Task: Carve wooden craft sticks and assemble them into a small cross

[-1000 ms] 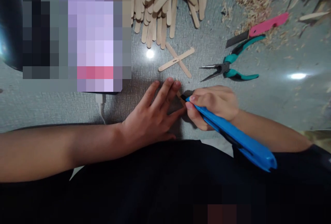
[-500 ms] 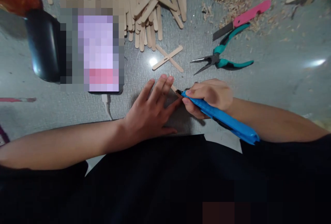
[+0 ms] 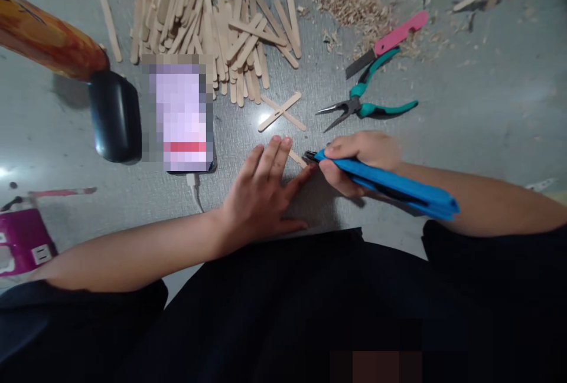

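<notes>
On the grey table [image 3: 487, 123], a pile of sticks [image 3: 190, 23] lies beyond the left hand [image 3: 263, 197], cut off above. Beyond the left forearm, an orange tube [image 3: 53, 35] is cut off, its contents hidden. The left hand is spread flat; the right hand [image 3: 365, 150] pinches a blue cutter [image 3: 394, 181]. Between them lies a wooden stick [image 3: 296, 158], partly hidden, the cutter's blurred tip at it.

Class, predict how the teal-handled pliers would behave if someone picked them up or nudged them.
The pliers would likely feel heavier at the jaw end, which looks like metal. Lying flat with handles splayed, they probably wouldn't roll if nudged. Squeezing would likely bring the open jaws together.
</notes>
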A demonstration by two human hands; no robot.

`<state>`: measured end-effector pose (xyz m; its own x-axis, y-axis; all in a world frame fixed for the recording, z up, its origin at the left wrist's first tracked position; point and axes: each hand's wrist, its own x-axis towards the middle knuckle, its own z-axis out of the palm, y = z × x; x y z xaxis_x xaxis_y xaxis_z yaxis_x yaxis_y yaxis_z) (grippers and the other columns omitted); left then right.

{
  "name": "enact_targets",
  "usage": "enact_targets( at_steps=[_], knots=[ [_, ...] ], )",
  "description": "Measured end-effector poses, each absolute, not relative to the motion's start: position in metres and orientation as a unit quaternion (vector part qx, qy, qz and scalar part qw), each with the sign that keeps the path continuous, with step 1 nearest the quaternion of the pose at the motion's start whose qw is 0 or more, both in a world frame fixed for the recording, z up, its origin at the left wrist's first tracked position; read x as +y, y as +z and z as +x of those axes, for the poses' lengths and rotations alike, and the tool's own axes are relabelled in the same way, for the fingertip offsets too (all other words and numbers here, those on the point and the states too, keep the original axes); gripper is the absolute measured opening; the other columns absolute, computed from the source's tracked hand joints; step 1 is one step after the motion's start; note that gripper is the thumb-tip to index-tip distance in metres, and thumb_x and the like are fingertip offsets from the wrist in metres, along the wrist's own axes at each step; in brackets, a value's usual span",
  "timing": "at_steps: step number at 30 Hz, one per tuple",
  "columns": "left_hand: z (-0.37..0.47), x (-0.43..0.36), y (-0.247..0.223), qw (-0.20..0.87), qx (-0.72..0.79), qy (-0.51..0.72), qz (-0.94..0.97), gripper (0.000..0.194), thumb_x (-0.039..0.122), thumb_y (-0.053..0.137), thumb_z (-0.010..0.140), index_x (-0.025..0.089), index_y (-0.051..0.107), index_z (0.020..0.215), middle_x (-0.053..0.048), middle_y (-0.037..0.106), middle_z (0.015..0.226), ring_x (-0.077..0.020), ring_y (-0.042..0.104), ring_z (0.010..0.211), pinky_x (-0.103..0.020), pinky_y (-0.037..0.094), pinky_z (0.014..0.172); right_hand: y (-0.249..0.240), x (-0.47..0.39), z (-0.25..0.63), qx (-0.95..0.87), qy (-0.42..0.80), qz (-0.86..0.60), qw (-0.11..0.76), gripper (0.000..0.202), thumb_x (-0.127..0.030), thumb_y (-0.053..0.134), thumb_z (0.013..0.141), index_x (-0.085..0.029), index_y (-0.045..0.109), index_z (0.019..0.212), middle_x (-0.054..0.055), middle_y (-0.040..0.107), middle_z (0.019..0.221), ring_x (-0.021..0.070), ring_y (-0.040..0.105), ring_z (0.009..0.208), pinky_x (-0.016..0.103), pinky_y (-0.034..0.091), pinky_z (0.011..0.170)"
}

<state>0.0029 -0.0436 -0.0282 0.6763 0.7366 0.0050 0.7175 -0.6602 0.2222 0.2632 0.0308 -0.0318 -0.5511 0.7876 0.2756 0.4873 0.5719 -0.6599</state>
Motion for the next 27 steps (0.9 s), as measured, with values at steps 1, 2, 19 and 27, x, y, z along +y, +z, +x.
enact_targets(
  at_steps=[1, 2, 19, 27],
  knots=[
    [0.0029, -0.0438, -0.0287, 0.100, 0.401, 0.045, 0.910, 0.125, 0.093, 0.075, 0.084, 0.024, 0.035, 0.179, -0.033, 0.033, 0.184, -0.0543, 0.039, 0.169, -0.067, 0.036, 0.134, -0.0310, 0.0321, 0.2631, -0.846, 0.266, -0.372, 0.275, 0.025, -0.044, 0.073, 0.099, -0.029, 0.059, 0.085, -0.003, 0.068, 0.064, 0.0187, 0.071, 0.056, 0.034, 0.056, 0.057],
    [0.0030, -0.0442, -0.0292, 0.099, 0.403, 0.044, 0.909, 0.125, 0.093, 0.074, 0.084, 0.024, 0.034, 0.180, -0.032, 0.032, 0.184, -0.0542, 0.039, 0.169, -0.067, 0.035, 0.135, -0.0309, 0.0336, 0.2628, -0.848, 0.262, -0.356, 0.292, 0.020, -0.041, 0.073, 0.099, -0.030, 0.061, 0.089, -0.003, 0.070, 0.066, 0.0185, 0.070, 0.055, 0.034, 0.054, 0.055],
    [0.0010, -0.0453, -0.0292, 0.113, 0.401, 0.046, 0.908, 0.121, 0.090, 0.071, 0.089, 0.029, 0.024, 0.183, -0.028, 0.029, 0.187, -0.0535, 0.034, 0.172, -0.066, 0.032, 0.136, -0.0352, 0.0377, 0.2617, -0.851, 0.288, -0.300, 0.320, 0.018, -0.035, 0.077, 0.098, -0.030, 0.063, 0.109, -0.006, 0.068, 0.069, 0.0158, 0.062, 0.050, 0.033, 0.048, 0.050],
    [0.0031, -0.0446, -0.0270, 0.108, 0.402, 0.047, 0.908, 0.121, 0.090, 0.075, 0.086, 0.025, 0.032, 0.179, -0.031, 0.032, 0.184, -0.0547, 0.038, 0.170, -0.065, 0.032, 0.136, -0.0374, 0.0359, 0.2594, -0.871, 0.244, -0.279, 0.323, 0.011, -0.033, 0.072, 0.101, -0.032, 0.063, 0.105, -0.006, 0.076, 0.078, 0.0175, 0.072, 0.058, 0.033, 0.056, 0.057]
  ],
)
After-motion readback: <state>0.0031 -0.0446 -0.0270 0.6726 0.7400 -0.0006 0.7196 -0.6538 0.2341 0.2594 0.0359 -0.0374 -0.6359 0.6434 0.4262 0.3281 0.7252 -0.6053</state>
